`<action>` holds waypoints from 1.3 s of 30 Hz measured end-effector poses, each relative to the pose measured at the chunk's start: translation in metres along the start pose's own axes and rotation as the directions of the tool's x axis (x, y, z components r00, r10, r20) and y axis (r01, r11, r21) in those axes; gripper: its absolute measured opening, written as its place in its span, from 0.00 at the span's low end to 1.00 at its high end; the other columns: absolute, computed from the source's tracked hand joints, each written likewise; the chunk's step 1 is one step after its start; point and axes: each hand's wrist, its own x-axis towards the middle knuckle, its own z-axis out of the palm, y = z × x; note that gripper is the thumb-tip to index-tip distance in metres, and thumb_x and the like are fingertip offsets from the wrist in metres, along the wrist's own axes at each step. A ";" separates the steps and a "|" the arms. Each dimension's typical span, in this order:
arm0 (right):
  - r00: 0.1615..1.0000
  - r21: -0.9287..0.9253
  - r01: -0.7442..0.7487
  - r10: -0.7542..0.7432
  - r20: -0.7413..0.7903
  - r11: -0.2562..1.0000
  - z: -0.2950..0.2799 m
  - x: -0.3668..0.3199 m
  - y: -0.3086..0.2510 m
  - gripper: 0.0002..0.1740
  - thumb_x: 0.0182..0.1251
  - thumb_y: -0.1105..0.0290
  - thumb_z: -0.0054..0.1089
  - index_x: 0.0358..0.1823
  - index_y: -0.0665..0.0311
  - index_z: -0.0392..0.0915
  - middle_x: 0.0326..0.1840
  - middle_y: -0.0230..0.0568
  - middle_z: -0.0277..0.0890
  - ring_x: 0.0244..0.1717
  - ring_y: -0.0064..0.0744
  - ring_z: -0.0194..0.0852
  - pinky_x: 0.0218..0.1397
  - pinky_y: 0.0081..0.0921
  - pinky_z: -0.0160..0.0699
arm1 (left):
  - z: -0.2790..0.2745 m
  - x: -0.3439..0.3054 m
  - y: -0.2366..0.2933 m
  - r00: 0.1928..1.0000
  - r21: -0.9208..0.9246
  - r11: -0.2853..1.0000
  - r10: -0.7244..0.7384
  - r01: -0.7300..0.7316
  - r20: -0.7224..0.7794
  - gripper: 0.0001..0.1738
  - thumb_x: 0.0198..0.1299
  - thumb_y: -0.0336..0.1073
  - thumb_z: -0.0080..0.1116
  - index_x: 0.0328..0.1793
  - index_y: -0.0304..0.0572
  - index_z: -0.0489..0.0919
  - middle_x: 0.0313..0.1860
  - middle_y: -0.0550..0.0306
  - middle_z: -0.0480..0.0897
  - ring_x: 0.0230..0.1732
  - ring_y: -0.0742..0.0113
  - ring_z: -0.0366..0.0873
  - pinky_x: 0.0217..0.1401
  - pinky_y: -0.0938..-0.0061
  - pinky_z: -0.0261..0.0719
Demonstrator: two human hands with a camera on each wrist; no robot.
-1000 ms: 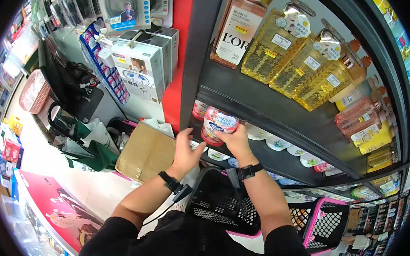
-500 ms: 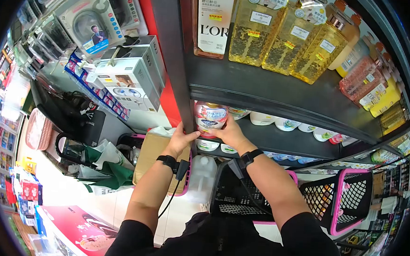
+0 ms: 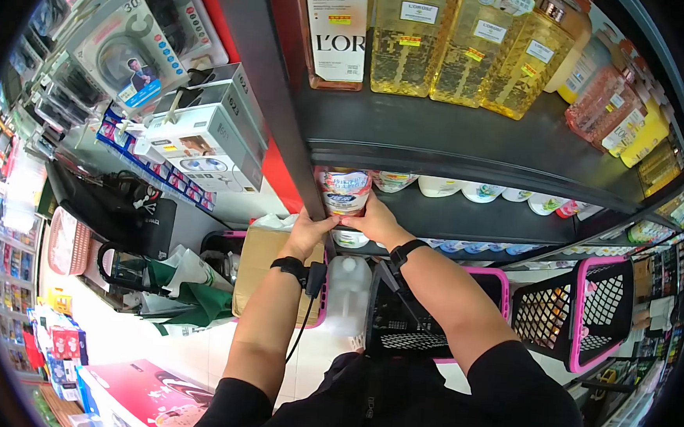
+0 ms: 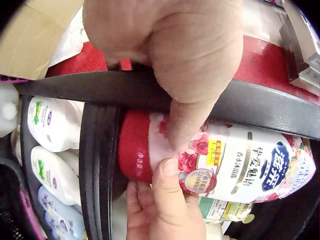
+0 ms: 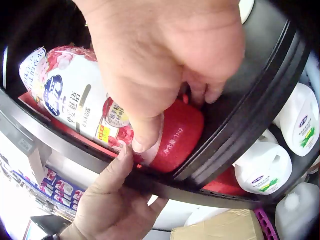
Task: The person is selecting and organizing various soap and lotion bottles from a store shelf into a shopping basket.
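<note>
A body wash bottle [image 3: 343,187] with a red base, white label and rose print sits at the left end of the lower shelf [image 3: 439,219], beside the black post [image 4: 145,90]. My right hand [image 3: 380,222] grips it low down, thumb across the front and fingers round the side. Reaching over the post, my left hand [image 3: 305,233] presses its thumb on the bottle's front. The left fingers lie on the post's outer side. Both thumb tips meet near the red base, as the left wrist view shows. A yellow price sticker [image 4: 214,152] is on the label.
Yellow bottles [image 3: 406,41] stand on the shelf above. White bottles [image 5: 262,162] line the shelf below. Boxed goods [image 3: 206,131] hang left of the post. Beneath are a cardboard box [image 3: 264,267], a clear jug [image 3: 347,292] and black baskets with pink rims [image 3: 502,282].
The bottle has gone from in front of the shelf to inside it, beside the post. My left hand, apart from it at first, has come to touch it. The head view has shifted.
</note>
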 end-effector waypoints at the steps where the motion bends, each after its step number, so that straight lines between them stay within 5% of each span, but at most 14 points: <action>1: 1.000 -0.006 -0.003 0.003 0.003 1.000 0.001 0.001 0.000 0.47 0.52 0.63 0.81 0.70 0.70 0.63 0.62 0.54 0.79 0.62 0.49 0.80 0.65 0.36 0.75 | -0.002 0.001 -0.003 1.000 -0.007 1.000 -0.003 0.003 0.005 0.35 0.60 0.26 0.71 0.73 0.37 0.68 0.65 0.53 0.79 0.64 0.62 0.76 0.69 0.65 0.72; 14: 0.999 -0.130 -0.030 0.025 -0.035 0.991 0.007 0.003 0.009 0.51 0.51 0.54 0.82 0.72 0.69 0.62 0.63 0.57 0.79 0.62 0.55 0.79 0.65 0.39 0.75 | -0.001 0.000 -0.009 0.993 0.208 0.973 0.111 -0.101 -0.039 0.33 0.62 0.28 0.71 0.72 0.32 0.68 0.64 0.52 0.80 0.62 0.62 0.76 0.69 0.66 0.73; 19: 1.000 -0.035 0.024 -0.025 -0.010 0.999 0.006 0.003 0.023 0.50 0.53 0.59 0.80 0.73 0.70 0.61 0.62 0.57 0.79 0.63 0.54 0.79 0.66 0.39 0.75 | 0.001 -0.005 -0.006 0.981 0.308 0.940 0.179 -0.148 -0.076 0.32 0.60 0.26 0.70 0.69 0.32 0.70 0.59 0.52 0.82 0.56 0.61 0.80 0.63 0.66 0.77; 20: 1.000 -0.049 -0.024 0.024 0.000 0.999 0.004 0.000 0.021 0.47 0.56 0.68 0.79 0.73 0.71 0.58 0.64 0.51 0.76 0.64 0.40 0.78 0.70 0.34 0.74 | 0.002 -0.006 -0.008 0.975 0.343 0.923 0.211 -0.175 -0.068 0.31 0.59 0.26 0.70 0.68 0.32 0.71 0.58 0.52 0.83 0.55 0.61 0.81 0.62 0.66 0.78; 23: 1.000 -0.003 -0.006 0.006 -0.025 1.000 0.003 -0.020 0.031 0.45 0.59 0.67 0.75 0.74 0.70 0.58 0.66 0.58 0.75 0.69 0.48 0.74 0.71 0.39 0.72 | -0.002 -0.006 -0.006 0.985 0.348 0.923 0.173 -0.162 0.001 0.29 0.57 0.22 0.68 0.66 0.34 0.72 0.54 0.53 0.83 0.51 0.62 0.82 0.56 0.66 0.81; 24: 0.999 -0.116 -0.007 0.002 -0.040 0.993 -0.004 -0.040 0.020 0.45 0.59 0.68 0.73 0.75 0.69 0.58 0.66 0.62 0.74 0.69 0.52 0.74 0.70 0.40 0.73 | -0.003 -0.005 -0.010 0.982 0.425 0.890 0.189 -0.165 -0.013 0.30 0.57 0.22 0.68 0.66 0.34 0.72 0.53 0.53 0.84 0.49 0.62 0.82 0.55 0.66 0.81; 26: 0.998 -0.244 0.007 -0.023 -0.059 0.970 -0.015 -0.079 0.011 0.42 0.59 0.70 0.71 0.74 0.68 0.61 0.65 0.64 0.74 0.67 0.58 0.75 0.68 0.43 0.74 | -0.009 0.003 -0.032 0.977 0.302 0.938 0.201 -0.172 -0.068 0.30 0.57 0.24 0.68 0.66 0.34 0.71 0.52 0.53 0.84 0.48 0.62 0.82 0.53 0.67 0.81; 28: 0.998 -0.272 -0.023 0.007 -0.062 0.962 -0.032 -0.127 0.005 0.38 0.61 0.70 0.68 0.72 0.69 0.64 0.65 0.63 0.75 0.66 0.58 0.75 0.68 0.44 0.74 | 0.008 -0.009 -0.014 0.980 0.312 0.949 0.098 -0.040 -0.173 0.32 0.57 0.23 0.67 0.69 0.32 0.69 0.58 0.51 0.81 0.54 0.60 0.80 0.59 0.66 0.78; 29: 0.991 -0.320 0.011 -0.051 -0.120 0.947 -0.034 -0.149 0.037 0.37 0.60 0.69 0.68 0.70 0.69 0.66 0.60 0.65 0.77 0.62 0.63 0.76 0.66 0.45 0.75 | 0.002 -0.003 -0.026 0.969 0.301 0.944 0.190 -0.137 -0.155 0.34 0.57 0.23 0.66 0.71 0.32 0.68 0.61 0.49 0.79 0.58 0.59 0.77 0.63 0.66 0.75; 31: 0.992 -0.362 -0.050 0.004 -0.129 0.931 -0.056 -0.207 0.060 0.33 0.61 0.66 0.68 0.66 0.70 0.70 0.58 0.60 0.79 0.58 0.59 0.79 0.63 0.44 0.77 | -0.007 0.003 -0.041 0.955 0.263 0.941 0.257 -0.213 -0.148 0.36 0.57 0.22 0.65 0.73 0.31 0.66 0.67 0.48 0.76 0.64 0.58 0.73 0.70 0.66 0.69; 34: 0.888 -0.194 -0.460 0.449 -0.104 0.866 -0.096 -0.297 0.085 0.26 0.62 0.59 0.69 0.56 0.69 0.79 0.49 0.53 0.84 0.52 0.50 0.83 0.56 0.39 0.81 | -0.016 0.009 -0.049 0.959 0.250 0.953 0.218 -0.170 -0.179 0.36 0.58 0.21 0.64 0.74 0.30 0.66 0.68 0.47 0.74 0.66 0.57 0.72 0.73 0.65 0.66; 36: 0.841 -0.227 -0.540 0.514 -0.168 0.810 -0.121 -0.347 0.093 0.21 0.62 0.59 0.69 0.51 0.67 0.83 0.45 0.50 0.86 0.42 0.45 0.86 0.47 0.37 0.82 | -0.012 0.008 -0.049 0.966 0.133 0.971 0.219 -0.201 -0.138 0.36 0.58 0.20 0.62 0.74 0.31 0.65 0.68 0.47 0.74 0.66 0.57 0.72 0.74 0.65 0.64; 38: 0.663 -0.071 -0.747 0.732 -0.158 0.661 -0.149 -0.373 0.060 0.25 0.66 0.57 0.69 0.57 0.68 0.79 0.46 0.43 0.85 0.44 0.32 0.83 0.48 0.30 0.82 | -0.009 0.008 -0.049 0.957 0.182 0.961 0.237 -0.206 -0.167 0.36 0.58 0.20 0.60 0.75 0.32 0.65 0.69 0.47 0.74 0.67 0.57 0.71 0.75 0.64 0.63; 39: 0.668 -0.009 -0.734 0.719 -0.191 0.679 -0.160 -0.385 0.058 0.25 0.66 0.58 0.68 0.57 0.68 0.79 0.45 0.44 0.85 0.43 0.34 0.84 0.48 0.31 0.82 | -0.011 0.012 -0.052 0.953 0.216 0.958 0.230 -0.186 -0.197 0.36 0.58 0.19 0.59 0.75 0.32 0.66 0.69 0.48 0.73 0.68 0.58 0.70 0.76 0.64 0.61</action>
